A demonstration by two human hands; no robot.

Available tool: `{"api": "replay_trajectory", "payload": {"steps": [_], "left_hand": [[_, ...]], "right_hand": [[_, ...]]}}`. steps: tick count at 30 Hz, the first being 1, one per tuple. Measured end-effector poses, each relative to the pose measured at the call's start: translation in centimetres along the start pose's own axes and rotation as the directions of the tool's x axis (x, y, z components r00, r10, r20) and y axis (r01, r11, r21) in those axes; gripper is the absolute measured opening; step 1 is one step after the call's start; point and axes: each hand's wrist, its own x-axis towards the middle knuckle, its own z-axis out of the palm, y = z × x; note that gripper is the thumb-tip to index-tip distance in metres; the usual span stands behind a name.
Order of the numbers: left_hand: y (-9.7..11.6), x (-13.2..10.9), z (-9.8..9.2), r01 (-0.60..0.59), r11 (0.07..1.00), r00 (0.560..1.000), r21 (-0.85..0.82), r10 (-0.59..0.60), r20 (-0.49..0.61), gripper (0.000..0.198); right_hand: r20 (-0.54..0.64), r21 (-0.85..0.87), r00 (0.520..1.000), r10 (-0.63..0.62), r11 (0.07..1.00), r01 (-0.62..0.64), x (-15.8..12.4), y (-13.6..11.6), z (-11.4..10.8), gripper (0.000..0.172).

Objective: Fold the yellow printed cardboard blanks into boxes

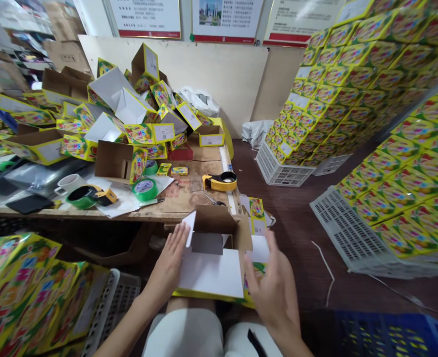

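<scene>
A yellow printed carton (212,270) with a white inside rests on my lap, its flaps up. My left hand (169,263) lies flat with its fingers stretched against the carton's left flap. My right hand (273,287) is open with fingers apart, just off the carton's right side, near a white flap (259,248). Neither hand holds anything.
The wooden table (181,198) ahead carries a heap of folded cartons (129,114), green tape rolls (144,189), a yellow tape dispenser (220,181) and a mug (68,183). Tall stacks of filled cartons (390,124) on white crates (345,233) stand to the right. More cartons (25,287) lie left.
</scene>
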Motion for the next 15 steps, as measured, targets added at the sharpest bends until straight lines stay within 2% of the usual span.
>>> {"api": "replay_trajectory", "payload": {"steps": [1, 3, 4, 5, 7, 9, 11, 13, 15], "left_hand": [[0.3, 0.3, 0.0, -0.067, 0.996, 0.996, 0.052, 0.064, 0.055, 0.080], [0.9, 0.9, 0.1, -0.173, 0.978, 0.975, 0.118, 0.153, 0.162, 0.078], [1.3, 1.2, 0.2, -0.212, 0.967, 0.962, 0.140, 0.181, 0.206, 0.074], [1.6, 1.5, 0.2, -0.243, 0.957, 0.950, 0.160, 0.202, 0.240, 0.071], [2.2, 1.8, 0.1, -0.282, 0.941, 0.931, 0.188, 0.221, 0.291, 0.070], [2.5, 1.9, -0.1, -0.295, 0.936, 0.920, 0.191, 0.223, 0.323, 0.066], [2.5, 1.9, -0.2, -0.287, 0.943, 0.919, 0.167, 0.222, 0.327, 0.062], [2.3, 1.5, -0.2, -0.273, 0.957, 0.926, 0.099, 0.234, 0.296, 0.056], [1.9, 1.0, 0.0, -0.187, 0.982, 0.971, -0.018, 0.188, 0.147, 0.043]], "right_hand": [[0.136, 0.046, 0.990, -0.030, 0.999, 0.024, -0.7, -0.1, 0.4, 0.059], [0.377, 0.117, 0.916, -0.138, 0.988, 0.101, -1.8, -0.3, 1.3, 0.047], [0.446, 0.148, 0.877, -0.178, 0.981, 0.123, -2.0, -0.4, 1.8, 0.040], [0.481, 0.175, 0.857, -0.186, 0.978, 0.114, -2.0, -0.5, 2.3, 0.033], [0.451, 0.224, 0.886, -0.112, 0.975, 0.009, -0.7, -0.6, 3.0, 0.027], [0.326, 0.294, 0.944, 0.040, 0.945, -0.142, 1.9, -0.3, 3.5, 0.034], [0.232, 0.395, 0.961, 0.153, 0.888, -0.237, 5.2, 0.2, 4.0, 0.046], [0.357, 0.474, 0.928, 0.104, 0.836, -0.276, 8.2, 0.9, 4.4, 0.048], [0.537, 0.460, 0.843, -0.010, 0.841, -0.283, 9.9, 1.6, 4.9, 0.051]]}}
